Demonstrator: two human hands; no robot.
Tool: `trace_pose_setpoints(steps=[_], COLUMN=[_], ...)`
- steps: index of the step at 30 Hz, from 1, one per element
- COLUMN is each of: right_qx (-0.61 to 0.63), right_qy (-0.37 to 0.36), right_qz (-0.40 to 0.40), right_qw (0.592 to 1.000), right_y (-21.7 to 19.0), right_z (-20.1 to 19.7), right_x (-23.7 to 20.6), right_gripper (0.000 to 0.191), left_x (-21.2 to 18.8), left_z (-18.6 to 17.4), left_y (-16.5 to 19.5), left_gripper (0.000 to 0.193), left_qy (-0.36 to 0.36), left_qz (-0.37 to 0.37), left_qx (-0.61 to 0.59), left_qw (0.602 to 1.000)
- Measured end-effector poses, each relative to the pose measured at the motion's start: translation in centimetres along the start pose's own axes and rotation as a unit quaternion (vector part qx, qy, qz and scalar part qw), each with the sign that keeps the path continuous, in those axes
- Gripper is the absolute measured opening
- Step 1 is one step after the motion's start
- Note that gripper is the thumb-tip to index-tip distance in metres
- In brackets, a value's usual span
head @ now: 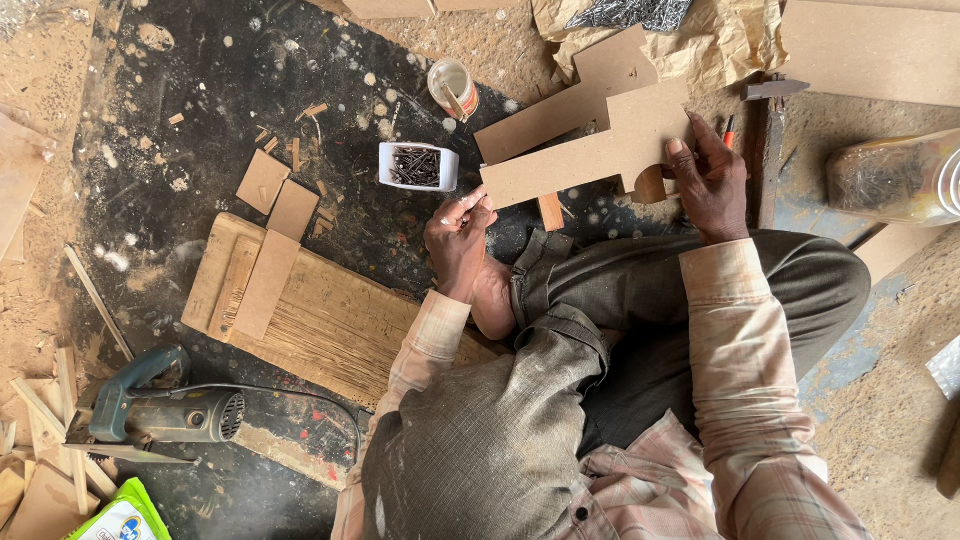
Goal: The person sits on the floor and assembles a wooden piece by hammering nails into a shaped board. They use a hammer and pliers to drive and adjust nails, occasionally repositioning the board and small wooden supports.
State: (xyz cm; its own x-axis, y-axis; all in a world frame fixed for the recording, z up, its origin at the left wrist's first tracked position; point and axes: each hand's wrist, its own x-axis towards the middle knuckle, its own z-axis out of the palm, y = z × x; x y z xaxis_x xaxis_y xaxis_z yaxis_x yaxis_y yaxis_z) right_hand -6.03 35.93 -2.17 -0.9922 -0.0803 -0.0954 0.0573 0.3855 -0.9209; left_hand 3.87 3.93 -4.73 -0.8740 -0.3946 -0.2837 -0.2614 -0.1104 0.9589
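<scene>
As both hands (458, 238) grip cut fibreboard (600, 150), fingers (690, 160) curled

A single camera, worn on the person's head, looks almost straight down at the floor (200, 70), close enough that the bent knees and lap fill the lower middle of the view. The left hand (458, 240) sits near the centre and the right hand (712, 180) toward two o'clock, both at short range. A power tool (160, 405) lies out at eight o'clock, a tub of nails (418, 166) near twelve.
</scene>
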Motion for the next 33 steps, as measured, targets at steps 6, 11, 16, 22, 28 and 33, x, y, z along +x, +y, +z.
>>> trace_pose_setpoints(steps=[6,11,16,22,28,33], right_qx=[-0.018,0.01,-0.003,-0.032,-0.055,-0.086], right_qy=[0.006,0.001,0.006,0.017,0.026,0.042], right_qz=[0.001,-0.007,-0.006,-0.016,-0.023,-0.065], right_qw=[1.0,1.0,1.0,0.999,0.998,0.993], right_y=[0.1,0.0,-0.1,-0.6,0.8,2.9], right_z=[0.0,0.0,0.1,0.2,0.1,0.4], right_x=[0.0,-0.1,-0.1,-0.2,-0.5,0.1], right_gripper=[0.052,0.051,0.051,0.051,0.05,0.055], left_x=[0.0,0.0,0.1,-0.1,-0.1,0.1], left_z=[0.2,0.3,0.6,0.8,0.6,0.5], left_y=[-0.5,-1.1,-1.4,-1.7,-1.7,-1.2], left_gripper=[0.026,0.026,0.026,0.027,0.027,0.025], left_qy=[0.008,0.017,0.026,0.031,0.015,0.015], left_qz=[0.009,0.03,0.031,0.029,0.049,0.039], left_qx=[0.021,0.039,0.04,0.03,0.068,0.054], left_qw=[1.0,0.999,0.998,0.999,0.996,0.998])
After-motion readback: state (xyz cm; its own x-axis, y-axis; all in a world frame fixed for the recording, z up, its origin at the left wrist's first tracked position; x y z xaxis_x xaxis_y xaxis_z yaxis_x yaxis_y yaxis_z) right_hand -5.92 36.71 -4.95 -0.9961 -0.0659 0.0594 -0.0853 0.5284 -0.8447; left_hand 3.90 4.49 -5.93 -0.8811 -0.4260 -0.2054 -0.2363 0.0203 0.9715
